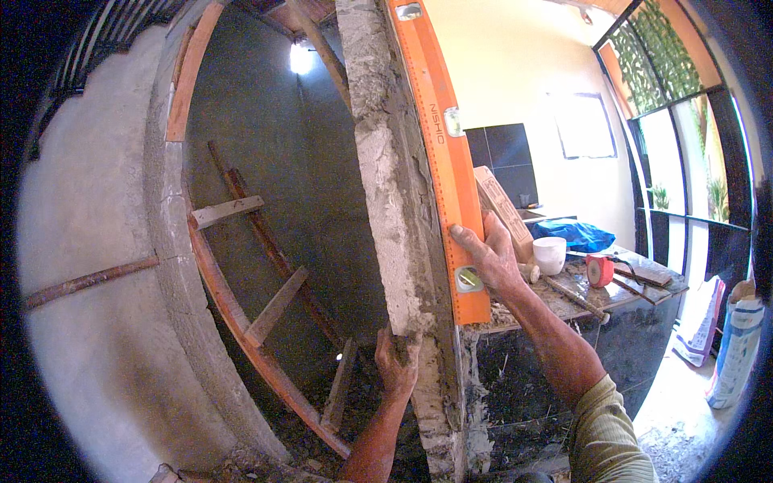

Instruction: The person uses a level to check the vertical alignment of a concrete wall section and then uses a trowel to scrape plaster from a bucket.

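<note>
A long orange spirit level stands upright against the rough edge of a plastered block wall. My right hand presses the level to the wall near its lower end, just above a bubble vial. My left hand grips the wall's mortar edge lower down, fingers wrapped around the grey corner. A wooden float leans behind my right hand.
A counter to the right carries a white cup, a red tape measure, a blue bag and tools. Wooden formwork strips lie inside the dark recess at left. Sacks stand at the far right on the floor.
</note>
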`<state>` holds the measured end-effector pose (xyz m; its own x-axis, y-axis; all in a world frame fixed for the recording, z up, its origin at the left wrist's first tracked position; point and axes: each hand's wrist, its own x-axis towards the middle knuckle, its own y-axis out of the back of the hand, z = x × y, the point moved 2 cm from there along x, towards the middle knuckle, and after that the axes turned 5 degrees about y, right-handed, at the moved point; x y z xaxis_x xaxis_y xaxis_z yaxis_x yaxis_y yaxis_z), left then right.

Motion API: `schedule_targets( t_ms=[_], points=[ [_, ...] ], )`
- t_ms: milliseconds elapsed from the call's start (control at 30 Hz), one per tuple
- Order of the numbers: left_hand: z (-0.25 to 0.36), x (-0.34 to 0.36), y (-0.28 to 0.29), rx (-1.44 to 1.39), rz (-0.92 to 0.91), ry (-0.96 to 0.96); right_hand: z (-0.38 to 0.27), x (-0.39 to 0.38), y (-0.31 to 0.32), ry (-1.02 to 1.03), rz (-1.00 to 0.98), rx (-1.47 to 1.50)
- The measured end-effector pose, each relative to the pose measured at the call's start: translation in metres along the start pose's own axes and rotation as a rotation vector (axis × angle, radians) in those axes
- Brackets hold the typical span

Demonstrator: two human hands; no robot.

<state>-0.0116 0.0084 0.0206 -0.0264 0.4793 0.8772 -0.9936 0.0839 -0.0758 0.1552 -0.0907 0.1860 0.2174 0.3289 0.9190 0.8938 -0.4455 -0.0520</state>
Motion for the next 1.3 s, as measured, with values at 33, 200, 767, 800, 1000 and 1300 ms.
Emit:
schedule_targets(
  t_ms=[33, 200, 767, 800, 1000, 1300],
  points=[
    [0.001, 0.001, 0.0, -0.001, 0.0, 0.001, -0.001, -0.001, -0.002, 0.016, 0.013, 0.059],
    [-0.003, 0.001, 0.001, 0.118, -0.007, 0.014, 0.002, 0.001, 0.001, 0.021, 0.014, 0.052],
    [-0.002, 0.002, 0.001, 0.041, -0.011, 0.035, -0.005, -0.002, -0.003, 0.003, 0.029, 0.106],
    [-0.002, 0.002, 0.0, 0.061, -0.012, 0.02, -0.003, -0.001, -0.002, 0.002, 0.029, 0.104],
    [0.001, 0.001, -0.002, -0.028, 0.028, 0.03, 0.0, -0.001, -0.002, 0.001, 0.026, 0.031],
    [-0.018, 0.002, -0.002, 0.04, 0.057, -0.022, 0.002, 0.0, -0.001, 0.003, 0.027, 0.064]
  ],
)
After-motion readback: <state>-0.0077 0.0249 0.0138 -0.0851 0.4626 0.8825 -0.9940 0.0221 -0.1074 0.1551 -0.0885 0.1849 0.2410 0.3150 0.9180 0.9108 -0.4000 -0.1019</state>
